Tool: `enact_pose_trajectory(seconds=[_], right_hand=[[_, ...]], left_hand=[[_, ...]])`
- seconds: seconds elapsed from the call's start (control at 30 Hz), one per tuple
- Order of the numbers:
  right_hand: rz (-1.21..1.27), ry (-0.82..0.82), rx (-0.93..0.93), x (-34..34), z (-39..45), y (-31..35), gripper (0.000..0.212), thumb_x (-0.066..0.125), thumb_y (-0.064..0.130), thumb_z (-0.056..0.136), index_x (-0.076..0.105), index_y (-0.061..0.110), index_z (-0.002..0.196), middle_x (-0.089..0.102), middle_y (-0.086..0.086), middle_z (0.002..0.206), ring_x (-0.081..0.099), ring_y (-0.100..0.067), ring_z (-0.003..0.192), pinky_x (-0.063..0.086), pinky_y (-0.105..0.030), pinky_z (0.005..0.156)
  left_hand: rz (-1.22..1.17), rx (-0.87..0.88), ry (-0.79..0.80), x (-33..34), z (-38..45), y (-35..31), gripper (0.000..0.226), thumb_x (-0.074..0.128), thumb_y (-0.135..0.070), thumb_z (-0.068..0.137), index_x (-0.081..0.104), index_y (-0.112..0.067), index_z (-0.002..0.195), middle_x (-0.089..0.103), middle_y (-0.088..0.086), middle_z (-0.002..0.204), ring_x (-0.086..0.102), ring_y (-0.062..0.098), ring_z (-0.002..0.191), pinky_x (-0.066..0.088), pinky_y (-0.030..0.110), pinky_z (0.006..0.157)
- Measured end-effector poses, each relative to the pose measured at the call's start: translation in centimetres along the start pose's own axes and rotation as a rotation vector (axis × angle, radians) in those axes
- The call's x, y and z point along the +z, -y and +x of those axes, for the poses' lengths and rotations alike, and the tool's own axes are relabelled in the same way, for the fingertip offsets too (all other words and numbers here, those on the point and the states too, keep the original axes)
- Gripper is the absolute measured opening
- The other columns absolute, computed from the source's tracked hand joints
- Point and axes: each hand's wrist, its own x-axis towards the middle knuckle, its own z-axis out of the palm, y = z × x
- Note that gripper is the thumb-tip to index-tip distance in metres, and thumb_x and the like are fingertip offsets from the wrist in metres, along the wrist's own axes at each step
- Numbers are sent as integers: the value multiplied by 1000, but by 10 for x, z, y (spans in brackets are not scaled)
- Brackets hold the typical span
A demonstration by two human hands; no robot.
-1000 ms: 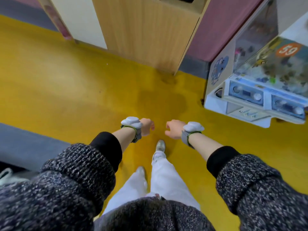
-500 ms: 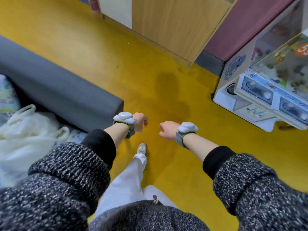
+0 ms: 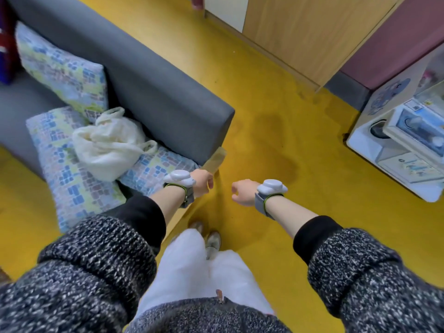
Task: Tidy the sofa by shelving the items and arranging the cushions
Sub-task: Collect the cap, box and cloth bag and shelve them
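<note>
The yellow floor (image 3: 276, 131) filled most of the view. A big grey sofa (image 3: 153, 75) stood on it at the left, with its back running across the picture to a corner near the middle. A tall wooden cabinet (image 3: 300, 32) stood at the top, and a white toy machine (image 3: 396, 145) with a glass box sat at the right edge, well apart from the sofa. The person's two arms in speckled grey sleeves (image 3: 91, 267) reached out from the bottom, above white trousers (image 3: 199, 267) and two pale shoes. On the sofa seat lay a patchwork cushion (image 3: 72, 179) in blue, green and pink, flat and hanging a little over the seat's front edge. A second cushion (image 3: 62, 68) of the same cloth leaned up against the sofa back, just behind the flat one. A white plastic bag (image 3: 108, 145), lumpy and tied at the top, sat on the flat cushion and touched the sofa back. The left hand (image 3: 203, 181) hung over the end of the sofa, near the flat cushion but not touching it, with loosely curled fingers and nothing in it. The right hand (image 3: 243, 192) hung over the bare floor, also loosely curled and holding nothing. Each wrist wore a white band (image 3: 271, 187).
</note>
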Motion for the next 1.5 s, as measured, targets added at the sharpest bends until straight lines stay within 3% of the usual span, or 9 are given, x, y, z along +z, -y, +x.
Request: enact_pose_trajectory(seconds=[0.17, 0.3, 0.57, 0.67, 0.73, 0.87, 1.13, 1.3, 1.5], right_hand=[[-16, 47, -66, 14, 5, 54, 36, 40, 26, 96, 57, 4, 119, 64, -19, 118, 63, -37, 107, 41, -34, 63], [-45, 61, -88, 25, 8, 101, 30, 39, 26, 98, 56, 7, 113, 64, -16, 112, 53, -28, 76, 38, -30, 56], [-53, 36, -54, 44, 24, 215, 35, 40, 23, 99, 60, 1, 116, 65, -19, 113, 47, -24, 74, 38, -33, 62], [-24, 37, -34, 55, 35, 277, 29, 40, 21, 97, 62, 2, 95, 63, -18, 87, 51, -28, 64, 42, -36, 57], [1, 26, -16, 61, 43, 319, 22, 39, 20, 95, 48, 8, 80, 44, -8, 66, 35, -20, 50, 30, -29, 48], [32, 1, -30, 58, 57, 378, 15, 40, 18, 95, 44, 10, 84, 38, -2, 64, 26, -16, 48, 23, -25, 46], [14, -38, -65, 24, 89, 449, 15, 40, 21, 96, 49, 9, 92, 52, -10, 86, 46, -25, 70, 35, -31, 58], [33, -57, -39, 8, 126, 462, 28, 41, 25, 95, 54, 8, 114, 61, -13, 110, 55, -27, 84, 41, -32, 69], [126, -106, 29, -12, 171, 453, 31, 41, 28, 95, 49, 9, 118, 55, -13, 111, 59, -30, 96, 45, -35, 71]], left_hand=[[-57, -56, 29, 18, -28, 51, 35, 41, 4, 87, 63, -12, 109, 64, 12, 116, 63, 29, 102, 51, 35, 80], [-70, -77, 37, 29, -48, 94, 35, 42, 4, 90, 62, -12, 114, 61, 12, 121, 61, 29, 105, 51, 36, 83], [-82, -51, 63, 32, -92, 198, 37, 39, 2, 94, 61, -11, 120, 59, 11, 128, 59, 29, 113, 47, 33, 89], [-75, -12, 70, 32, -110, 257, 39, 38, 4, 91, 62, -11, 118, 59, 8, 128, 58, 27, 114, 44, 29, 84], [-61, 9, 74, 30, -123, 300, 42, 37, 6, 88, 61, -12, 117, 59, 8, 127, 57, 27, 113, 44, 29, 81], [-59, 10, 71, 26, -140, 360, 40, 40, 6, 87, 61, -13, 115, 58, 8, 128, 57, 28, 113, 44, 30, 78], [-28, -20, 82, 4, -138, 422, 37, 46, -3, 93, 53, -10, 129, 54, 10, 133, 54, 27, 119, 44, 29, 85], [6, -31, 43, -18, -115, 440, 36, 49, -10, 93, 49, -10, 129, 51, 15, 132, 51, 30, 118, 45, 36, 91], [-61, -138, -21, -47, -72, 451, 50, 52, -24, 93, 34, -13, 138, 36, 19, 135, 56, 37, 107, 49, 41, 89]])
